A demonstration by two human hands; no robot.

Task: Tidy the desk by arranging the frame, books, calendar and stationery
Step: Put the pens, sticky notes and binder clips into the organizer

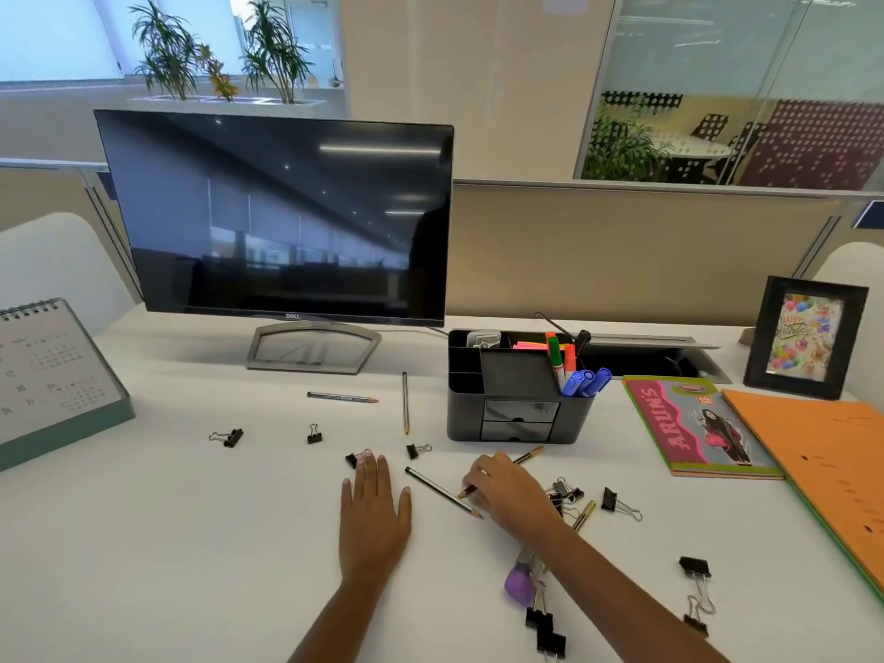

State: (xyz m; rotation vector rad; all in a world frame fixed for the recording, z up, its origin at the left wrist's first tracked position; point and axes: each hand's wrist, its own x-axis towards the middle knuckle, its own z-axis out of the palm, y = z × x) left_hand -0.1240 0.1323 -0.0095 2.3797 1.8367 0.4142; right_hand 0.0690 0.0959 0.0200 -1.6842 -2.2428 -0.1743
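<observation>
Gathering stationery, I judge: the right hand [507, 490] pinches a pencil [528, 456], the left hand [375, 514] lies flat on the bench [191, 543]; next, lift it into the organiser [516, 390] just beyond.

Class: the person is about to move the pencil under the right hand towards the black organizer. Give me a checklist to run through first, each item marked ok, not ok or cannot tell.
1. Grip: the right hand curls its fingers round the gold-ended pencil: ok.
2. That pencil lifted off the desk: cannot tell.
3. The left hand lies flat, holding nothing: ok.
4. Way to the organizer: only bare desk between: ok.
5. Room beside the markers in their slot: cannot tell.
6. The black pencil clear of the right hand: its tip lies at the hand's edge: cannot tell.
</observation>
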